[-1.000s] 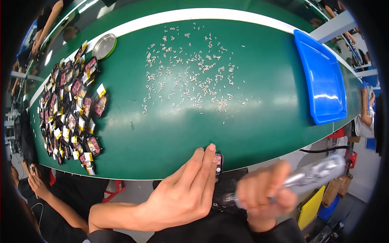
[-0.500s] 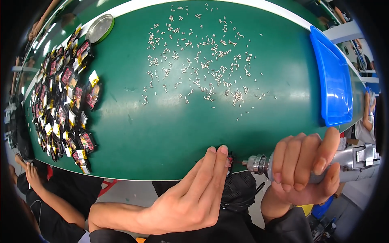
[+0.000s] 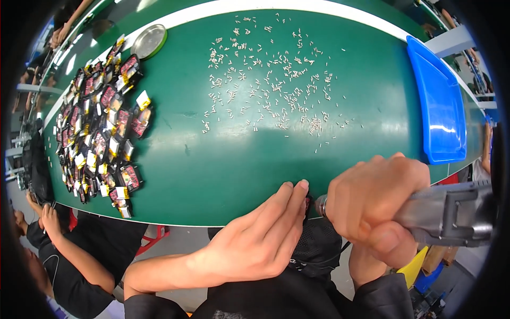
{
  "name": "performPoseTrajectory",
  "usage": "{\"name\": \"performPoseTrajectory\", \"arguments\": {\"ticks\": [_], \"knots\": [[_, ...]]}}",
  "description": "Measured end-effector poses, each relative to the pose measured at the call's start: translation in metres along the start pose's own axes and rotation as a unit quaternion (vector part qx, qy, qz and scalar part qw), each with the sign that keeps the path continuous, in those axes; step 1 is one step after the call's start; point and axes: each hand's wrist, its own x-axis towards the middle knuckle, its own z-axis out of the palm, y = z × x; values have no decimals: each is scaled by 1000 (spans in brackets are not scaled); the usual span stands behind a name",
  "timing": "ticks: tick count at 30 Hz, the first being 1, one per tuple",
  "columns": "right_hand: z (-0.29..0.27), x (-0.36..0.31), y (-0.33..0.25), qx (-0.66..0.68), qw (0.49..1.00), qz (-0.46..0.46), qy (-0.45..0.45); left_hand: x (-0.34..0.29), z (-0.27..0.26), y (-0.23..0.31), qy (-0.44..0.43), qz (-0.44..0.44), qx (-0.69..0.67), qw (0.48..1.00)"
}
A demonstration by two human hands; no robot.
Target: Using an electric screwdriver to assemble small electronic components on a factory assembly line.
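Note:
My right hand is wrapped round the body of a silver power screwdriver, which lies nearly level with its tip pointing left. Its metal nose comes up close to a small black case with red inside. That case is pinched in my left hand, at the near table edge, with the fingers straight and together. Most of the case is hidden behind those fingers, and the thumb is out of sight. Whether the bit touches the case I cannot tell.
Many tiny screw-like metal pins lie scattered over the green table. Black cases with red boards and yellow-white battery packs are heaped at left, near a round metal dish. A blue tray is at right. Another person's hand shows at lower left.
The screwdriver has moved left toward the case, and my right hand has turned over, its back now showing. My left hand stays near the case. The whole view has shifted slightly.

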Motion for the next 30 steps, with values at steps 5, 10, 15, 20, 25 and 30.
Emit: {"name": "performPoseTrajectory", "arguments": {"ticks": [5,10,15,20,25,30], "knots": [[6,3,19,125,990,-62,-30,-9,-7,5,-30,-1,3,1000],[-15,9,9,278,934,-130,-185,-18,-32,-10,-49,38,-42,997],[-40,-28,10,373,907,-193,-24,-54,-92,-77,131,-178,98,970],[-31,-35,36,357,921,-115,109,-80,-109,-117,61,-362,289,884],[-27,-41,51,403,895,-96,167,-28,-72,-100,85,-231,118,962],[-31,-46,52,427,884,-96,165,18,-32,-129,75,-212,91,970]]}}
